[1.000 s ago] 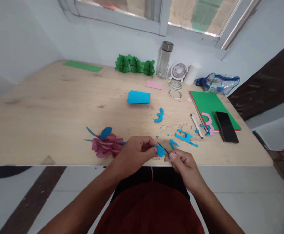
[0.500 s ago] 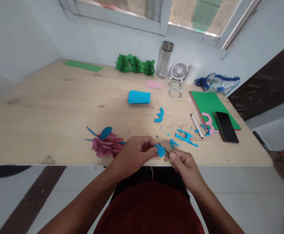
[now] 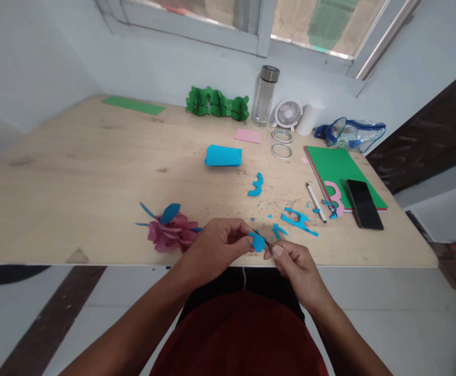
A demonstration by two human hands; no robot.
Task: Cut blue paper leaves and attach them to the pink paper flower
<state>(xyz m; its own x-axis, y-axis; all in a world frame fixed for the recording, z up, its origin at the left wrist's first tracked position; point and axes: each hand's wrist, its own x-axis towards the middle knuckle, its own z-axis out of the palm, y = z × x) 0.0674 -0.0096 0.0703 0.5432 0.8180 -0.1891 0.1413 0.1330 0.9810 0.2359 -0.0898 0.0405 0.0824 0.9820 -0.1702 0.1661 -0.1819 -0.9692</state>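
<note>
Near the table's front edge, my left hand pinches a small blue paper piece between thumb and fingers. My right hand is closed on scissors, whose dark, narrow blades lie along the upper edge of that paper; the handles are mostly hidden by the fingers. Left of my left hand lies a pinkish-red paper flower with blue paper leaves. Blue paper offcuts are scattered beyond my right hand, and a wavy blue strip rests farther back.
A blue paper stack and a pink paper lie mid-table. Along the wall stand green paper decorations, a bottle and a fan. To the right are a white pen, green sheets and a phone.
Almost nothing differs. Both hands stay in place, with the scissors still against the blue paper piece.
</note>
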